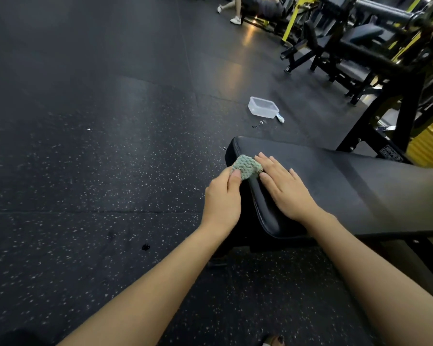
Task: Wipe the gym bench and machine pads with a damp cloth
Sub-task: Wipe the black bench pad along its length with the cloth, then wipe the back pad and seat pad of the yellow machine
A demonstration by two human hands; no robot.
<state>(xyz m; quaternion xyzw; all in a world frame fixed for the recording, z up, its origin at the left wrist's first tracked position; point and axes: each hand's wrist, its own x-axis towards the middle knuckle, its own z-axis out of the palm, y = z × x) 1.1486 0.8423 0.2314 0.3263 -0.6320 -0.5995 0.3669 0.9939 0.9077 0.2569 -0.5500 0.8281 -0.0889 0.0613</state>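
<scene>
A black padded gym bench (348, 186) runs from the middle of the view off to the right. A small folded green knitted cloth (246, 166) lies on the bench's near left edge. My left hand (223, 198) pinches the cloth's near corner between thumb and fingers, beside the pad's edge. My right hand (286, 188) rests flat on the pad with fingers spread, its fingertips touching the cloth's right side.
A clear plastic tub (263, 107) and a small bottle (280, 118) sit on the speckled rubber floor beyond the bench, with wet spots nearby. Black and yellow machines (375, 46) stand at the right. A person's legs (233, 11) show at the far top.
</scene>
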